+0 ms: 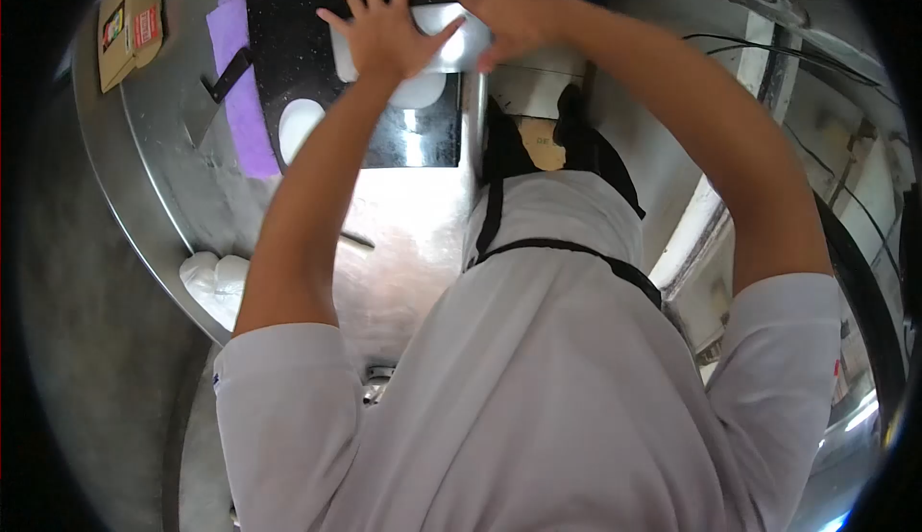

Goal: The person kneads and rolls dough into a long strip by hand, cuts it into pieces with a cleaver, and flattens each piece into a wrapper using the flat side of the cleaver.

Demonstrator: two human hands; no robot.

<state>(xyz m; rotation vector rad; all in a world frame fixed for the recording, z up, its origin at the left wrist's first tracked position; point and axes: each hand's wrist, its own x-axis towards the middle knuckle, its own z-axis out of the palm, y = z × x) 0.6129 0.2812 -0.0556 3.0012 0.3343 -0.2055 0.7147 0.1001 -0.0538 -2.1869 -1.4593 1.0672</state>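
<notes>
My left hand [389, 37] is open, its fingers spread over a shiny, wide, flat metal blade [448, 40]; whether the palm presses on it I cannot tell. Closed around the right end of that blade is my right hand [514, 23], which hides any handle. The blade lies over a black speckled board [293, 13]. Partly under its near edge shows a smooth white round piece [419, 91], like dough. Another white round piece [301, 126] rests on the board to the left, beside my left forearm.
A purple cloth [236, 90] lies left of the board, with a black-handled metal tool [228, 75] across it. A cardboard box [132, 21] stands at the far left. White plastic-wrapped items [213, 284] sit by the steel counter's rim. A thin stick [357, 241] lies on the counter [403, 273].
</notes>
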